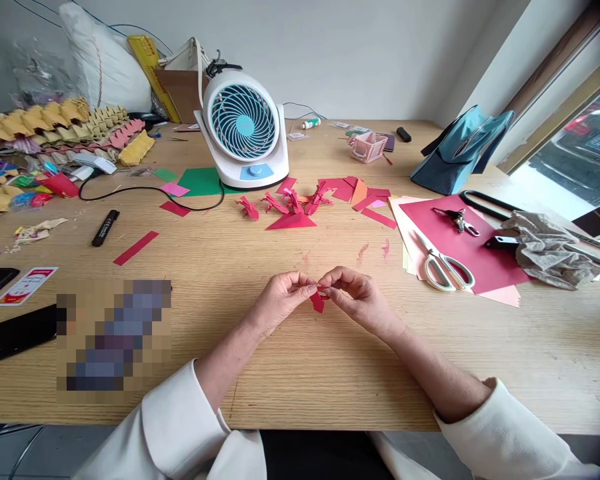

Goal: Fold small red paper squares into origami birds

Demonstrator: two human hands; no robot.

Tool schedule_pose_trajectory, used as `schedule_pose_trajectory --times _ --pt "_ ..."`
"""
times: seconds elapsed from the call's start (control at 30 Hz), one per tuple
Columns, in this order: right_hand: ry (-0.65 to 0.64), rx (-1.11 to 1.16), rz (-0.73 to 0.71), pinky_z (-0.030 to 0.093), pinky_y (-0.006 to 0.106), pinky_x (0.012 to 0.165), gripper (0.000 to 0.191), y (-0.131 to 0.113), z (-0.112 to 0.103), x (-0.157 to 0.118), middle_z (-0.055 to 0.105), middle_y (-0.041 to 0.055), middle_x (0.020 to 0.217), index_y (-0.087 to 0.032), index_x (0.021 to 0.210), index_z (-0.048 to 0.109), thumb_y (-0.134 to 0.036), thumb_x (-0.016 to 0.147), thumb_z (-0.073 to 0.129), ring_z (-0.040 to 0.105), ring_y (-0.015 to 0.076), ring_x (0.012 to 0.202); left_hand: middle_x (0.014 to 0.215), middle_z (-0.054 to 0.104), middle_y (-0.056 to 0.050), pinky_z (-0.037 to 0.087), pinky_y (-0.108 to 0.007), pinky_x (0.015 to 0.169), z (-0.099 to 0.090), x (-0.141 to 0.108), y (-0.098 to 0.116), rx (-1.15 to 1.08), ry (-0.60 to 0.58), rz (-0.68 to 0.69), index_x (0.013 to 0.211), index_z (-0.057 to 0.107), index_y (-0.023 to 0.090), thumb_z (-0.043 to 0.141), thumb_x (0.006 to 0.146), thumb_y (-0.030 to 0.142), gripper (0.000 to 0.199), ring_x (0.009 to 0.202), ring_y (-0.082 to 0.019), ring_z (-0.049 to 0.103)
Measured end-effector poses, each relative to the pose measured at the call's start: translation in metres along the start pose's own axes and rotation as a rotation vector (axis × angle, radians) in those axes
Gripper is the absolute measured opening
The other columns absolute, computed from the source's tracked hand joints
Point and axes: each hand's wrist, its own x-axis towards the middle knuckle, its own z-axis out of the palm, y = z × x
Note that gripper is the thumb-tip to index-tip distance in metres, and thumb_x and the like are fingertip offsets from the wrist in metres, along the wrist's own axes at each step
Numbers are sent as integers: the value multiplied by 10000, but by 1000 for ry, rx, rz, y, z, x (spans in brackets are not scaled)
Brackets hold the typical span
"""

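Near side, centre: a small red paper piece (319, 303) is held over the worktop (280, 373) between left hand (285, 293) and right hand (355, 297). Fingers of both are pinched on its upper end; lower end is left free. Which layers are gripped can't be told, as they are covered by the fingertips.

Main risk: tearing, if the hands are pulled apart with thin paper pinched like this. Next: a crooked crease, if layers are slipped under the thumbs unnoticed. The piece isn't pressed flat, so creases would depend on finger pressure alone; uneven pressure likely means a skewed fold.

Bit farther, right: scissors (449, 270) are laid on the paper stack, well apart from the right hand. Low risk. Left: a red strip (136, 247) is left loose, could be swept aside by a sleeve.

Farther, centre: folded red figures (250, 209) are bunched together; could be crushed by a careless forward reach. Far: the fan (243, 130) is faced to the near side. Whether it's running can't be told; if so, light paper could be blown about.
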Motion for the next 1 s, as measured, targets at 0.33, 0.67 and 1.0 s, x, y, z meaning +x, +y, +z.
schedule_pose_trajectory --times 0.33,0.67,1.0 --pt "40 -142 -62 502 308 748 85 -5 2 -2 658 37 855 -194 915 651 -269 902 611 621 158 787 706 691 -23 464 -256 687 -1 0 1 -25 22 6 774 702 126 762 766 385 266 667 -125 601" --pt "8 -107 -34 507 313 772 81 -4 4 -3 659 42 890 -198 949 640 -258 897 622 624 164 824 714 661 -5 435 -229 643 1 0 -3 -102 56 -13 802 695 132 784 744 382 272 643 -91 557" --pt "7 44 32 509 305 765 147 8 4 -1 675 36 875 -201 919 644 -345 890 655 630 156 808 698 653 -3 458 -236 650 2 1 -4 16 96 72 777 662 139 750 767 395 272 633 -106 565"
